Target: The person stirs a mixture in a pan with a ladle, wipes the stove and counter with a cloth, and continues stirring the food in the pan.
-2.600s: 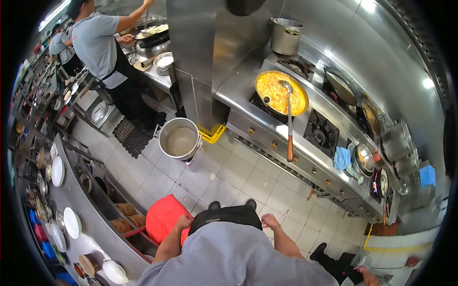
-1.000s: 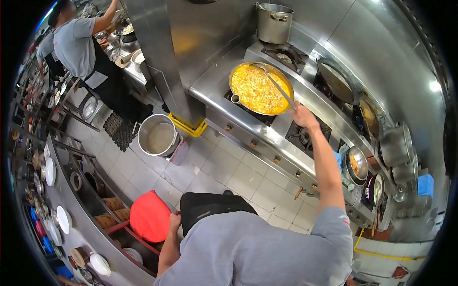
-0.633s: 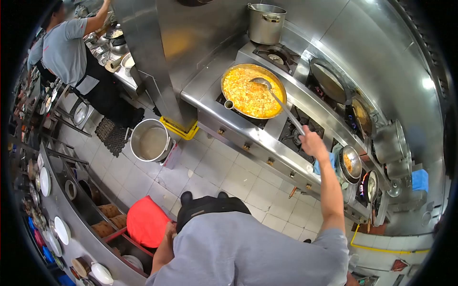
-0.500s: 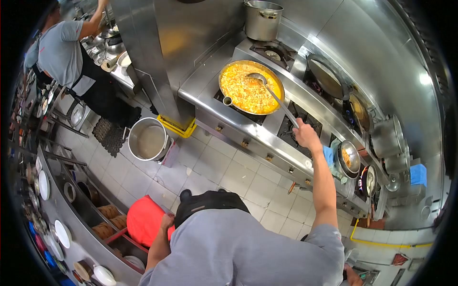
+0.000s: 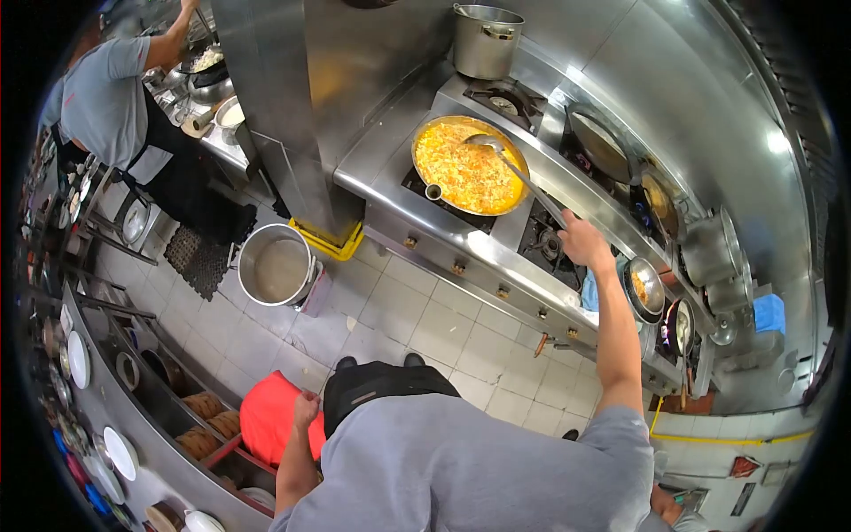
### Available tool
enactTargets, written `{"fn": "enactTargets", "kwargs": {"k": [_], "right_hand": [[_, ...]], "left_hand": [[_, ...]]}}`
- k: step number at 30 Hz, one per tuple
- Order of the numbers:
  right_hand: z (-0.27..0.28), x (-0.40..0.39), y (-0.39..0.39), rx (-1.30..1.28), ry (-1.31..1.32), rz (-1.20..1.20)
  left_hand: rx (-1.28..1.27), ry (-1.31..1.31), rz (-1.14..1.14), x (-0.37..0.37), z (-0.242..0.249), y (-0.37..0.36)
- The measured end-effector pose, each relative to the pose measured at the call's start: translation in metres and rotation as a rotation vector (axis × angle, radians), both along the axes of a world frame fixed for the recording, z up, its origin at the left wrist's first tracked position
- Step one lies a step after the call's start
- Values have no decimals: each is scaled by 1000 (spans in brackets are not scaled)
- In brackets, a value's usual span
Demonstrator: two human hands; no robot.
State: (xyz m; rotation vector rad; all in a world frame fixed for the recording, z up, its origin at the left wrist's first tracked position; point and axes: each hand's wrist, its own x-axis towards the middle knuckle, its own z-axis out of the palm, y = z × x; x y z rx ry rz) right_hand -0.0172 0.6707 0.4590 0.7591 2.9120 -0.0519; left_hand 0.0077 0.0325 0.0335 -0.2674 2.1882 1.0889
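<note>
Right of centre, the right hand (image 5: 585,243) is wrapped around a long grey metal ladle (image 5: 523,176); lower left, the left hand (image 5: 306,408) curls by a rounded red object (image 5: 270,415), its hold unclear. Upper centre, the ladle dips into a round metal pan (image 5: 485,214) of yellow-orange food (image 5: 452,168), where low, slow strokes should spare the rim; open pale-tiled floor (image 5: 390,294) lies below the steel stove (image 5: 483,246) edge.

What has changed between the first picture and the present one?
The right hand, earlier low beside the body, has moved forward and taken hold of the ladle handle, which has swung rightward in the view. The pan of food and tall pot stay on the stove.
</note>
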Motion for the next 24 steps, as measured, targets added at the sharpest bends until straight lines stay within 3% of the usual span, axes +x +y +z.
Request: {"fn": "enactTargets", "kwargs": {"k": [3,6,10,11,14,15,21,24], "right_hand": [[-9,22,-11,-31,-19,-36],[-68,30,-11,-160,27,-12],[-78,32,-23,-191,126,-5],[-74,32,-26,-195,151,-7],[-55,51,-60,-178,219,-112],[-60,58,-65,-226,248,-107],[-122,59,-78,-321,227,-88],[-132,43,-78,-302,225,-85]], "left_hand": [[-20,-146,64,39,-65,-32],[16,-92,-76,72,-108,-57],[57,-321,-80,68,-73,-44],[-1,-180,-215,66,-73,-44],[-31,-132,-195,42,-99,-50],[-2,-145,-31,33,-88,-40],[-16,28,-156,5,-67,-20],[-5,-50,-198,-5,-60,-8]]}}
